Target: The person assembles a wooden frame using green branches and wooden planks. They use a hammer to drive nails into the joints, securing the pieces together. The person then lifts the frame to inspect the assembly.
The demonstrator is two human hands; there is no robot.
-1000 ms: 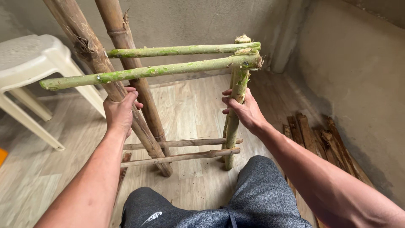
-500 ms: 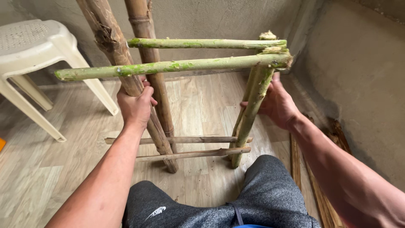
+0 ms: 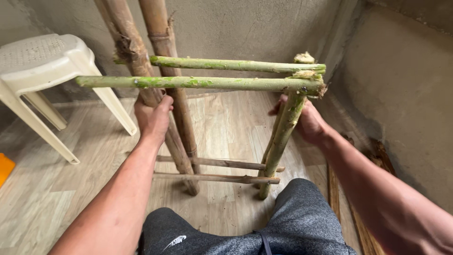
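A frame of rough wooden poles (image 3: pixel 203 82) stands on the floor before me. Two thick brown uprights rise at the left, two shorter green posts at the right. Two green rails join them at the top and two thin brown rails run low down. My left hand (image 3: pixel 152 118) is wrapped around the nearer brown upright (image 3: pixel 177 146), just under the top rail. My right hand (image 3: pixel 307 122) grips the green posts (image 3: pixel 283 137) from the right side. My knees in grey trousers (image 3: pixel 288 226) are right below the frame.
A white plastic stool (image 3: pixel 45 66) stands at the left. Wooden slats (image 3: pixel 363 189) lie on the floor along the grey wall (image 3: pixel 401 94) at the right. An orange thing (image 3: pixel 5 167) shows at the left edge. The floor is pale wood planks.
The view has drawn closer to the frame. My left hand has closed around the brown upright, and my right hand has shifted up along the green posts.
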